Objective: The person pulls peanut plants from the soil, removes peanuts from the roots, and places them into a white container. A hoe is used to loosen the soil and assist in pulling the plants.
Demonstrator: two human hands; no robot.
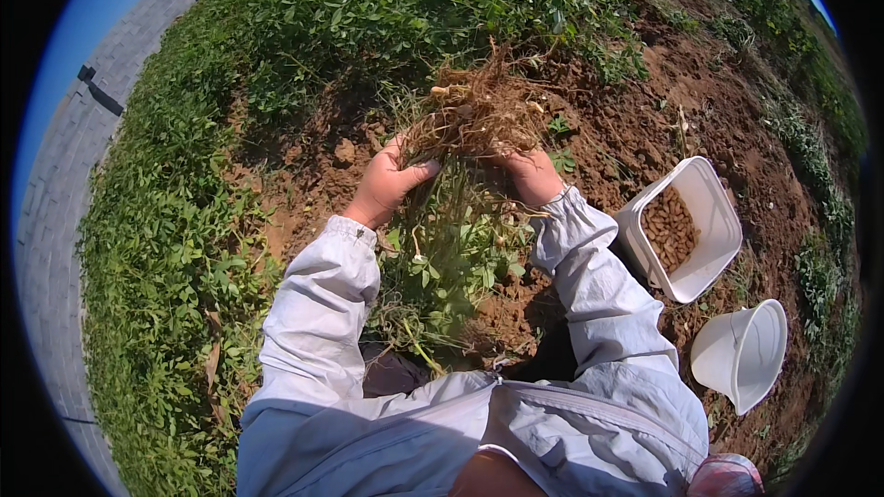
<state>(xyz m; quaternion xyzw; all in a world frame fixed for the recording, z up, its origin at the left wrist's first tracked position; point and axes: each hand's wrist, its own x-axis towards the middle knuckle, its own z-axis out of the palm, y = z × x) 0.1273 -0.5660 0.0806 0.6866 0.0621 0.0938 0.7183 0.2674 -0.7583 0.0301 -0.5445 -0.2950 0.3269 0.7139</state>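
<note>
My left hand [387, 183] grips the left side of a bunch of pulled peanut plants [476, 117], thumb lying across the stems. On the other side my right hand [530, 174] is at the same bunch, its fingers partly hidden by the roots. The brown, tangled roots point away from me, with a few pale peanut pods [442, 91] among them. Green stems and leaves [449, 255] hang down towards my body. To the right, a white square bucket [711, 248] leans on the soil, with many peanuts in their shells [670, 228] inside.
A round white bucket [718, 352] lies tilted nearer me on the right. Growing peanut plants [414, 7] stand ahead and along the left. Brown, clumpy soil [621, 124] surrounds my hands. Beyond the left plants runs grey paving [62, 207].
</note>
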